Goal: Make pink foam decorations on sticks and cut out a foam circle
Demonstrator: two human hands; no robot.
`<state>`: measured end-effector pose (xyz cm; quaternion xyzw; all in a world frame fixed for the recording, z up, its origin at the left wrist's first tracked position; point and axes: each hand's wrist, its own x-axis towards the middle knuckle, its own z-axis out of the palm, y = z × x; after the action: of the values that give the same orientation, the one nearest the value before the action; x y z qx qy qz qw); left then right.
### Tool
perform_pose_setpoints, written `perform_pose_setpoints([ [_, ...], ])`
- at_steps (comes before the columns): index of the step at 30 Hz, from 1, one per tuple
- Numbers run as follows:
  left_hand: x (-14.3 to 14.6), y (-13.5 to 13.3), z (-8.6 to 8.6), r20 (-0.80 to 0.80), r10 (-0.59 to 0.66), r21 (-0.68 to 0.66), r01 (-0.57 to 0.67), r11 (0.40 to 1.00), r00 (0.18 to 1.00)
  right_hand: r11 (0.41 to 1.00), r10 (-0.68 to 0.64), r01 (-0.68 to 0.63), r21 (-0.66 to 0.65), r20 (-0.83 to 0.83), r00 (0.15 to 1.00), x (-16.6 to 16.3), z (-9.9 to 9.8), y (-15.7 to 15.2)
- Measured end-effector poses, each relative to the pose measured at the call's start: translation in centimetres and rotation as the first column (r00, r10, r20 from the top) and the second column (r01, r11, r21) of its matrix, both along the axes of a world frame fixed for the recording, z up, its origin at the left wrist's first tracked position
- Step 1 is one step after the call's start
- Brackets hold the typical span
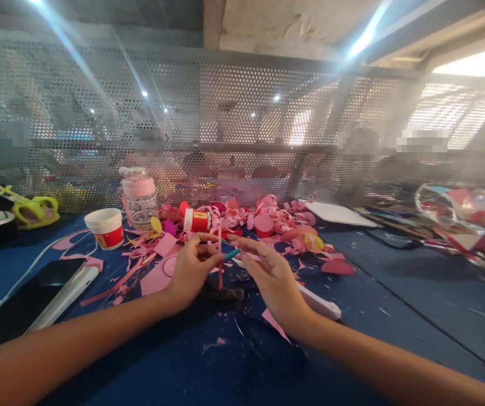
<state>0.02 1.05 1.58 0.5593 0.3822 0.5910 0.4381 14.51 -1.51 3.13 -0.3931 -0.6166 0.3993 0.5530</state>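
In the middle of the frame the left hand (192,269) and the right hand (274,280) are held close together, just above the blue surface (395,316). The grip of the left hand is pressed together: a thin pink strip (220,272) is pinched between thumb and fingers, and the strip hangs down straight from them. The grip of the right hand is closed at the fingertips on a small teal piece (232,254), which is pointed towards the left hand; the other fingers are stretched out loosely. The teal piece is just beside the top of the pink strip, but it cannot be told if they touch.

Behind the hands a heap of pink paper scraps (277,223) is spread over the surface. A red and white roll (197,220) is seen lying in it. To the left of the heap a bottle with a pink lid (140,197) is placed, and next to it a white cup (106,227) with a red band. In the lower left of the frame a dark phone (35,299) is laid flat. A white oblong object (322,305) is partly covered by the right hand. At the right edge a clear plastic bag (466,223) is seen. The background is closed by a perforated metal screen (234,107).
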Motion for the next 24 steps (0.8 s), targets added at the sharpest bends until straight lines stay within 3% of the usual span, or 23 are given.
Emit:
perform_pose_setpoints([
  [4,-0.1,0.0,-0.5,0.01,-0.013,-0.003,0.013,1.0,1.0,0.985,0.142,-0.133,-0.107,0.083,0.986,0.6,1.5,1.0],
  [8,-0.1,-0.2,-0.6,-0.012,-0.008,0.01,0.008,1.0,1.0,0.968,0.232,-0.219,-0.12,0.105,0.967,1.1,2.5,1.6],
  [16,0.0,-0.5,-1.3,0.044,-0.155,-0.007,0.155,0.988,0.987,0.952,0.304,-0.292,-0.089,0.185,0.935,1.4,2.2,1.9],
  [24,-0.1,-0.5,-1.5,0.012,-0.161,0.013,0.161,0.987,0.987,0.94,0.337,-0.312,-0.142,0.222,0.915,1.3,2.5,1.8],
])
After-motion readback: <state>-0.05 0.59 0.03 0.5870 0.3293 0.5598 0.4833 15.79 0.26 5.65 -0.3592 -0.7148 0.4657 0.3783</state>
